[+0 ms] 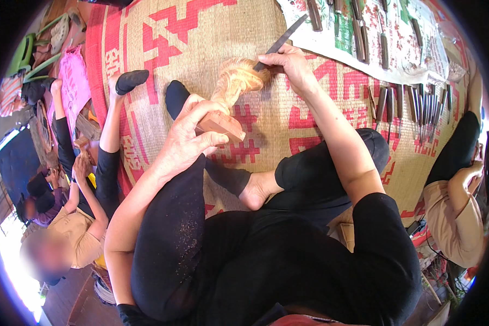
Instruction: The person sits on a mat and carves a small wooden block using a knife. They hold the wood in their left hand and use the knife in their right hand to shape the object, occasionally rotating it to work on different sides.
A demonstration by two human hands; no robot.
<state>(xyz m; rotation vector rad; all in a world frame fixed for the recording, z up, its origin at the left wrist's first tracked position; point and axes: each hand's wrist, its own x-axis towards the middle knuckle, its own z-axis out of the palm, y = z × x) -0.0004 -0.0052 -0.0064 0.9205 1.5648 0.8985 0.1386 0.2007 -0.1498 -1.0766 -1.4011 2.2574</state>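
Note:
My left hand (183, 138) grips a pale wooden carving (231, 87) by its reddish-brown block base (224, 126), fingers behind and thumb along the near edge. The carved part leans away from me, up and to the right, and widens into a textured top. In my right hand (292, 68) is a dark, flat, tapering file (288, 37), pinched near its lower end, its narrow tip pointing to the far right. That lower end meets the right side of the carving's top; whether it presses on the wood, I cannot tell.
A red-patterned straw mat (201, 32) lies under the work. At the far right, a printed sheet (337, 54) bears several dark-handled tools (358, 32). More slim chisels (418, 106) lie in a row nearer. People sit at left (81, 228) and right (456, 206).

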